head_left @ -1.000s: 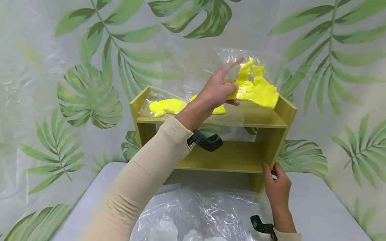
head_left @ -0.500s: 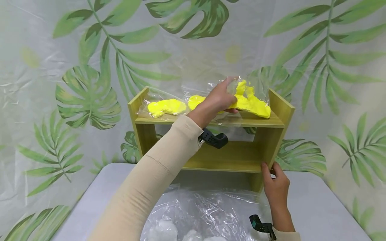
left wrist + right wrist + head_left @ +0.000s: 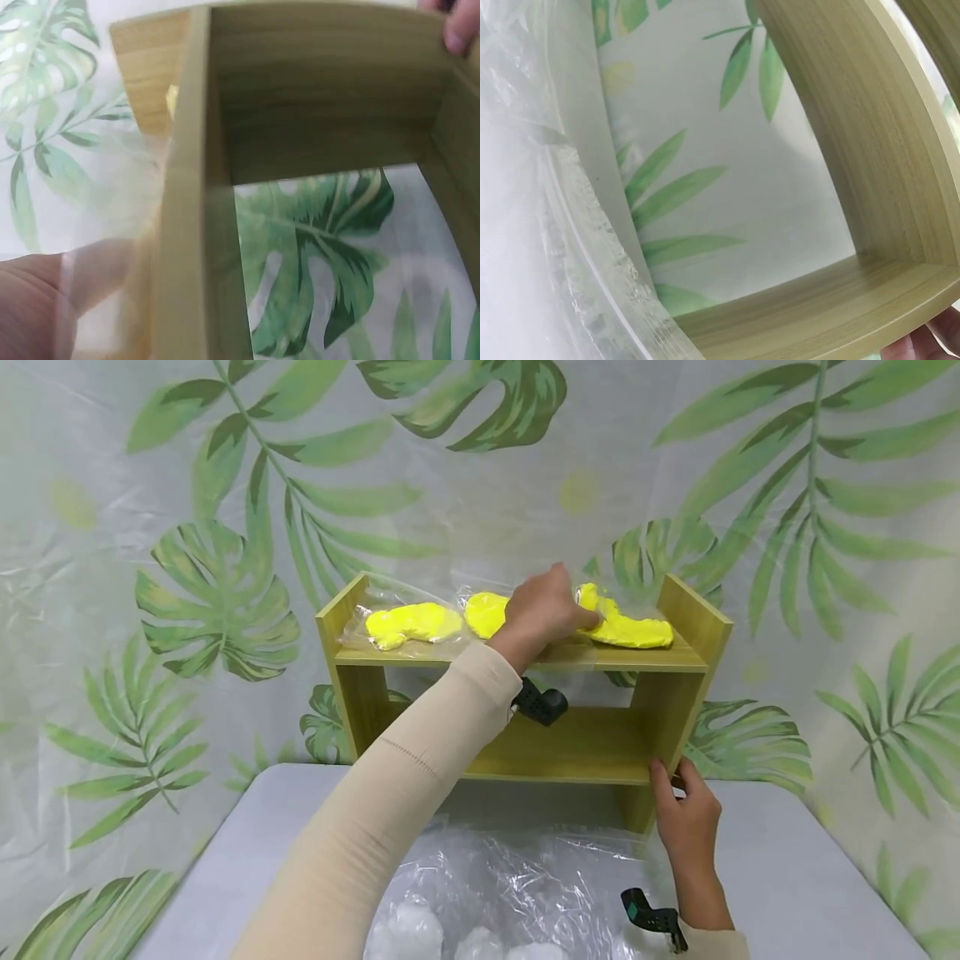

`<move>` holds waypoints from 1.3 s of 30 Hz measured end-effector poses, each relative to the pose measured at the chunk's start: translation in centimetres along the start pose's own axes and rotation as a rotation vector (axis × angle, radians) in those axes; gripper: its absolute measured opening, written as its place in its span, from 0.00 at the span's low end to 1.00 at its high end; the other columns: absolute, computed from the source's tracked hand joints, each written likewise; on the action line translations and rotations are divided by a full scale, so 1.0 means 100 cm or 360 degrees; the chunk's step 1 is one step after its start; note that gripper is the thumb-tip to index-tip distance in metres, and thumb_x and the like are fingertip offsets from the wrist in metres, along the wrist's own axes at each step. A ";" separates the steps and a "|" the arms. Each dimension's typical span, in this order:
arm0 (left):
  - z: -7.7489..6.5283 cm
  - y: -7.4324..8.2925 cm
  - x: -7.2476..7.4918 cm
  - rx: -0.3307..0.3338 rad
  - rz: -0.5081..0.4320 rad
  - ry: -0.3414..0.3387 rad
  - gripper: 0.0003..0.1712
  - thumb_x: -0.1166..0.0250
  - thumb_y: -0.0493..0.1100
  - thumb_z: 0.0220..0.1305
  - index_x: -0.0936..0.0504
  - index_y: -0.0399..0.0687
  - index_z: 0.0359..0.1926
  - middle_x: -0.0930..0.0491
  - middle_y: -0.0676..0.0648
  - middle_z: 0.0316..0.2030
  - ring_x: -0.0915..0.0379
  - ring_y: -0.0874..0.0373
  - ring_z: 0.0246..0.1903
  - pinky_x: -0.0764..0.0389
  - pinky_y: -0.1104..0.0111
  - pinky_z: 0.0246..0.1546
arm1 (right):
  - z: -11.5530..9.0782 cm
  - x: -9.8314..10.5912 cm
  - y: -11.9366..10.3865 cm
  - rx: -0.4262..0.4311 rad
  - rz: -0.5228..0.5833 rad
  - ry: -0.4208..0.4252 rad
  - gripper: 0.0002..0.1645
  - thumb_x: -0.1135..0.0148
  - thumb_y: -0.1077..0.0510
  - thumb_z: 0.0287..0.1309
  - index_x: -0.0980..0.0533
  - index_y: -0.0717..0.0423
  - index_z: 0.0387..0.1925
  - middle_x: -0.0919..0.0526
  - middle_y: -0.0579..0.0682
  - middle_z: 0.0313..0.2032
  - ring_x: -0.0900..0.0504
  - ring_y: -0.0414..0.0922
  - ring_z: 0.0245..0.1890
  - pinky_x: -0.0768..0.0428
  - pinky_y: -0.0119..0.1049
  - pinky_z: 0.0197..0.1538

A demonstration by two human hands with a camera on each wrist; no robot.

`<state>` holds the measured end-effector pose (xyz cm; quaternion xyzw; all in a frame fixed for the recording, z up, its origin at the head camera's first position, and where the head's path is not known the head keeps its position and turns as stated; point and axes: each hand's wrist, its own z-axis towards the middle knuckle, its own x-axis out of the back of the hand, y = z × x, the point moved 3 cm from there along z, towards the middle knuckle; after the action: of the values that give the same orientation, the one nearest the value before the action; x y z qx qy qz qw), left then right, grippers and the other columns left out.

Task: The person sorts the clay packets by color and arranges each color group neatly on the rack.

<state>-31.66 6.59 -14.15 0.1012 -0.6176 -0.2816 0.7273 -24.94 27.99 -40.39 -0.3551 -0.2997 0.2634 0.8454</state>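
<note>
A small wooden shelf (image 3: 678,710) stands on the table, with clear bags of soft yellow clay along its top board. My left hand (image 3: 543,614) is over that board, its thumb on the right-hand bag of yellow clay (image 3: 633,631); its other fingers are mostly hidden. That bag lies low on the board. In the left wrist view the thumb (image 3: 97,277) shows behind thin clear plastic beside the board. Further left lie another bag of yellow clay (image 3: 416,622) and a yellow lump (image 3: 486,612) partly behind the hand. My right hand (image 3: 688,818) grips the shelf's right side panel low down.
A large clear plastic bag (image 3: 517,877) with several white lumps (image 3: 408,931) lies on the table in front of the shelf. The white table (image 3: 795,868) extends on both sides. A leaf-printed curtain (image 3: 525,510) hangs right behind the shelf.
My left hand has lowered the right-hand bag of yellow clay from above the shelf onto its top board. My right hand has stayed at the side panel.
</note>
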 end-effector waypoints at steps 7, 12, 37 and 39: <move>-0.001 -0.001 0.005 0.0000 0.0290 0.0079 0.29 0.34 0.68 0.53 0.33 0.53 0.23 0.37 0.55 0.20 0.32 0.60 0.26 0.34 0.70 0.22 | 0.002 -0.001 -0.001 0.0031 0.0019 0.0009 0.17 0.42 0.49 0.65 0.21 0.56 0.48 0.15 0.57 0.42 0.30 0.20 0.33 0.31 0.13 0.31; 0.000 -0.010 0.011 0.0000 0.0349 0.0068 0.32 0.35 0.69 0.54 0.37 0.54 0.16 0.43 0.55 0.16 0.37 0.60 0.22 0.38 0.71 0.19 | 0.001 -0.002 0.000 0.0029 0.0017 0.0003 0.17 0.42 0.49 0.66 0.21 0.55 0.49 0.15 0.56 0.43 0.29 0.21 0.34 0.31 0.13 0.31; -0.079 -0.064 0.045 -0.0310 -0.0148 0.0320 0.25 0.35 0.57 0.61 0.29 0.49 0.51 0.25 0.53 0.33 0.30 0.56 0.29 0.29 0.66 0.33 | 0.002 -0.004 0.001 -0.0018 0.0022 -0.0016 0.18 0.42 0.48 0.65 0.21 0.56 0.48 0.15 0.55 0.41 0.28 0.21 0.33 0.30 0.13 0.30; -0.090 -0.069 0.046 -0.0333 -0.0182 0.0325 0.25 0.35 0.57 0.61 0.28 0.49 0.52 0.25 0.52 0.34 0.29 0.55 0.27 0.29 0.66 0.32 | 0.002 -0.004 0.000 -0.0024 0.0023 -0.0012 0.18 0.42 0.48 0.65 0.21 0.56 0.48 0.15 0.55 0.41 0.28 0.21 0.33 0.30 0.13 0.30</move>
<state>-24.65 -3.37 -15.63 0.0879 -0.5009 -0.3736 0.7757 -25.37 27.87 -40.42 -0.3626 -0.3024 0.2686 0.8396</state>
